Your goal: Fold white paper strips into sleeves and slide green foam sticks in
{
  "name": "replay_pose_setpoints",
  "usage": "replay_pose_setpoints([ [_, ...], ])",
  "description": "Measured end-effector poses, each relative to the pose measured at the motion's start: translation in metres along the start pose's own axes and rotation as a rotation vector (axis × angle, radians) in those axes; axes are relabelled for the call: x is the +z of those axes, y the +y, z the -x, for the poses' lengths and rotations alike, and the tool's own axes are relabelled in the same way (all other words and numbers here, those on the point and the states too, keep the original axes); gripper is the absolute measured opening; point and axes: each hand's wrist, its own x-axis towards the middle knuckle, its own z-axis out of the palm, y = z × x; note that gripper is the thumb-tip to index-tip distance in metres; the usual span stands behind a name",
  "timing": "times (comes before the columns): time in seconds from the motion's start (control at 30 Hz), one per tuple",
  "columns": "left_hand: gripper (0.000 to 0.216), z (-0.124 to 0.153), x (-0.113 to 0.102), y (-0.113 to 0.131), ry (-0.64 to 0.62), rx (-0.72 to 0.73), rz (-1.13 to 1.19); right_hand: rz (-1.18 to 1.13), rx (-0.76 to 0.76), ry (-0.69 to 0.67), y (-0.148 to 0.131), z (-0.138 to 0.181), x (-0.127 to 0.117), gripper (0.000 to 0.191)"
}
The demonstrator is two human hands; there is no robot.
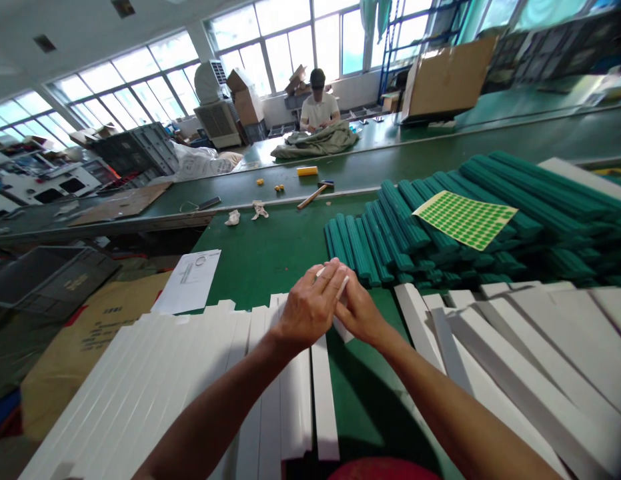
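Note:
My left hand (307, 308) and my right hand (359, 312) meet above the green table (260, 253), fingers closed together on a small flat white piece (342, 288) that shows between them. A row of long white boxes (270, 387) lies below the left hand. Flat white box blanks (520, 347) fan out at the right. Behind the hands sits a stack of dark green rolled items (390, 233), with a sheet of green round stickers (465, 218) lying on top.
A printed paper (189, 280) hangs over the table's left edge. A hammer (314, 195), a yellow block (307, 171) and rags (260, 211) lie on the far belt. Another person (319, 107) works on grey-green cloth at the back. Cardboard (85, 340) and crates lie at left.

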Motion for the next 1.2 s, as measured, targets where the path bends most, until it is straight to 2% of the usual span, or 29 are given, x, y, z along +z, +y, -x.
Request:
replay_pose_setpoints([
  [0.1,0.041,0.006,-0.002,-0.006,0.002,-0.056,0.051,-0.253,0.097,-0.144,0.012,-0.002,-0.01,0.062],
  [0.17,0.042,0.017,-0.002,-0.009,0.053,-0.1,0.098,-0.365,0.311,-0.143,0.034,0.004,-0.015,0.054],
  [0.2,0.043,0.025,-0.002,-0.011,0.097,-0.113,0.117,-0.33,0.471,-0.074,0.048,0.01,-0.015,0.051],
  [0.27,0.046,0.042,-0.003,-0.01,0.182,-0.129,0.161,-0.119,0.781,0.114,0.078,0.025,-0.01,0.051],
  [0.3,0.047,0.051,-0.005,-0.009,0.212,-0.138,0.189,0.002,0.891,0.174,0.092,0.034,-0.005,0.053],
  [0.37,0.048,0.066,-0.009,-0.003,0.227,-0.161,0.242,0.179,0.996,0.17,0.111,0.052,0.009,0.057],
  [0.5,0.052,0.083,-0.014,0.011,0.234,-0.173,0.279,0.382,1.002,0.001,0.12,0.072,0.039,0.069],
  [0.6,0.053,0.085,-0.014,0.015,0.274,-0.153,0.282,0.485,1.002,-0.123,0.119,0.072,0.052,0.053],
  [0.67,0.052,0.084,-0.012,0.016,0.277,-0.142,0.285,0.545,0.996,-0.179,0.118,0.072,0.051,0.041],
  [0.77,0.051,0.08,-0.008,0.016,0.266,-0.107,0.318,0.626,1.009,-0.217,0.115,0.082,0.036,0.035],
  [1.0,0.052,0.051,0.012,0.02,0.348,-0.017,0.312,0.749,1.118,-0.069,0.106,0.118,-0.029,0.042],
  [1.1,0.053,0.033,0.02,0.018,0.371,0.022,0.283,0.694,1.109,0.047,0.106,0.12,-0.042,0.045],
  [1.2,0.054,0.022,0.026,0.016,0.376,0.05,0.266,0.555,1.144,0.176,0.109,0.12,-0.043,0.035],
])
